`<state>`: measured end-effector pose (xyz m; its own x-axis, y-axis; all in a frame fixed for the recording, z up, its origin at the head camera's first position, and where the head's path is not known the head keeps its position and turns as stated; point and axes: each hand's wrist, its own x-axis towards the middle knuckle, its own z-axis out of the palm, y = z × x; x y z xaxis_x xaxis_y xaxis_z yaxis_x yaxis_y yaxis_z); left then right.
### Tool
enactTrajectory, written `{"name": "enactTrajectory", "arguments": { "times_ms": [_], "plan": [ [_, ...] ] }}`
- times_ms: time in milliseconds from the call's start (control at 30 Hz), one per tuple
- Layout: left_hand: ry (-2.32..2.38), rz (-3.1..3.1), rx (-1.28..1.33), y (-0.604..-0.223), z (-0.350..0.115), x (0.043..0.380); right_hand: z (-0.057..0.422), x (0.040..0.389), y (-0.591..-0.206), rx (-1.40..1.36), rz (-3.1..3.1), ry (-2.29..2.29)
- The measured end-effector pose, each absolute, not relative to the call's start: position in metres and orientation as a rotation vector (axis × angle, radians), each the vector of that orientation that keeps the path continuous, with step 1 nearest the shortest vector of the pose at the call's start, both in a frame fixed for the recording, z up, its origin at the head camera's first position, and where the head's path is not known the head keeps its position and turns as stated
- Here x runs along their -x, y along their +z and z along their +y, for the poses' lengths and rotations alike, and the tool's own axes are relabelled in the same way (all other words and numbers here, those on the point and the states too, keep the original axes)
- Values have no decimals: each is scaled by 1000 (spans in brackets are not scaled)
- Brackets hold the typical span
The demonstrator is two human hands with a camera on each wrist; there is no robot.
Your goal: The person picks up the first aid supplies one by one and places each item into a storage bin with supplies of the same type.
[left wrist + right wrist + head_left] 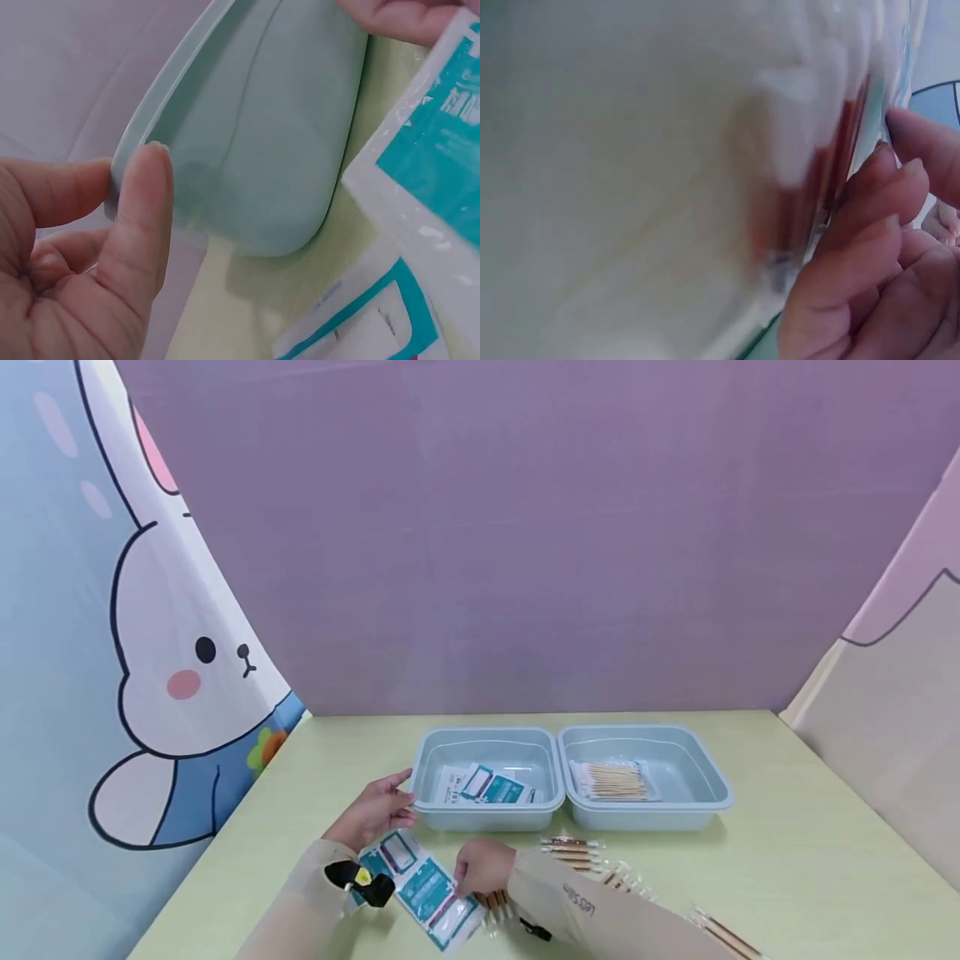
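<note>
My left hand (pixel 375 810) pinches the left rim of the left light-blue plastic basin (pixel 487 818) between thumb and fingers, as the left wrist view shows. In front of that basin my right hand (pixel 483 867) pinches the edge of a teal-and-white packet (pixel 429 893). Another teal-and-white packet (pixel 397 850) lies beside it, partly hidden by the left wrist. Inside the left basin lie more teal-and-white packets (pixel 501 790). Beneath and beside my right hand are wrapped swabs with brown sticks (pixel 495 906), seen blurred in the right wrist view.
A second light-blue basin (pixel 645 818) stands against the first on the right, holding a clear bag of wooden cotton swabs (pixel 617 782). More wrapped brown swabs (pixel 573 853) are scattered on the pale green table (pixel 787 843). A purple backdrop (pixel 525 543) rises behind.
</note>
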<state>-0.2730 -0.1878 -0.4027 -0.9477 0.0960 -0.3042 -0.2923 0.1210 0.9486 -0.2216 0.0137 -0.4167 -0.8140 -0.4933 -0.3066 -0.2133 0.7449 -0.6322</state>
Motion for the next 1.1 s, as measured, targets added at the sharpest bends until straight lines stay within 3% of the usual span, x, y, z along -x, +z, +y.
{"name": "enactTrajectory", "arguments": {
  "times_ms": [367,733,1100],
  "plan": [
    [1876,2119,192,-399,-186,268,29,226,-414,708,2569,-943],
    [1848,2137,183,-397,-186,270,67,246,-377,987,2467,-829],
    [1829,2157,181,-397,-187,271,89,244,-352,780,2366,-1066]
  ]
}}
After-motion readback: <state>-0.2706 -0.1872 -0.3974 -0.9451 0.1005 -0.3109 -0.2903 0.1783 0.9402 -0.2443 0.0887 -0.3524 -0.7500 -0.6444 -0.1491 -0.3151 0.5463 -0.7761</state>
